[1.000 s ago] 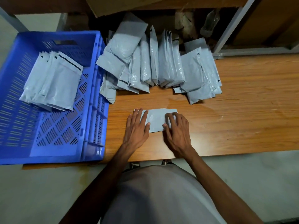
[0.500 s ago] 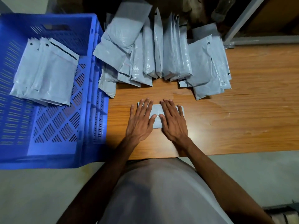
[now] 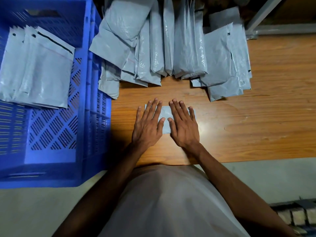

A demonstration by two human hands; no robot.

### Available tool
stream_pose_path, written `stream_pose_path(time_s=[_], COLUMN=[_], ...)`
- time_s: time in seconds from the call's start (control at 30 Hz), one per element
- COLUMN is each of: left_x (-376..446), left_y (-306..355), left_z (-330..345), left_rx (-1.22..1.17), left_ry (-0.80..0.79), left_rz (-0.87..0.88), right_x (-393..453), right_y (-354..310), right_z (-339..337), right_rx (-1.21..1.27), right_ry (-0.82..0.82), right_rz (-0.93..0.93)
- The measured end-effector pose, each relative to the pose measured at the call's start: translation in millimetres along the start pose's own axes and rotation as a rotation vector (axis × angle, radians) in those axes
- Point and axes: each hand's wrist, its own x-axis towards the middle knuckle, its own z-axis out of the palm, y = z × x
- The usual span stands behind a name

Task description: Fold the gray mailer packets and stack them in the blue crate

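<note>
Both hands lay flat with straight fingers on one folded packet (image 3: 165, 119); left hand (image 3: 147, 126) covered its left part, right hand (image 3: 184, 126) its right.

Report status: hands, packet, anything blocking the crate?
Left hand and right hand flat on folded packet. Blue crate holds a stack. Path looks clear.
</note>
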Motion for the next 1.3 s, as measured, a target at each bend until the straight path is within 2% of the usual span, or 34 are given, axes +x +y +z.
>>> stream_pose_path(time_s=[0.33, 0.53, 0.77, 0.9, 1.3], left_x=[-2.7, -12.4, -6.7, -7.3, -1.6], left_y=[-0.6, -0.9, 11.8, 12.2, 14.1], left_z=[-1.4, -6.5, -3.4, 0.6, 0.4], left_rx=[-0.005, -0.058, -0.038, 0.003, -0.022], left_ry=[0.005, 0.063, -0.013, 0.002, -0.001], left_rz=[0.019, 0.075, 0.148, 0.147, 0.146], right_x=[-2.1, -23.2, -38.2, -36.4, -30.9], right_y=[0.0, 6.1, 24.8, 23.9, 25.4], right_z=[0.2, -9.0, -12.2, -9.9, -8.9], right_rx=[0.045, 0.275, 0.12, 0.056, 0.02], right_ry=[0.002, 0.195, 0.112, 0.116, 0.09], right_rz=[0.012, 0.236, 0.136, 0.123, 0.134])
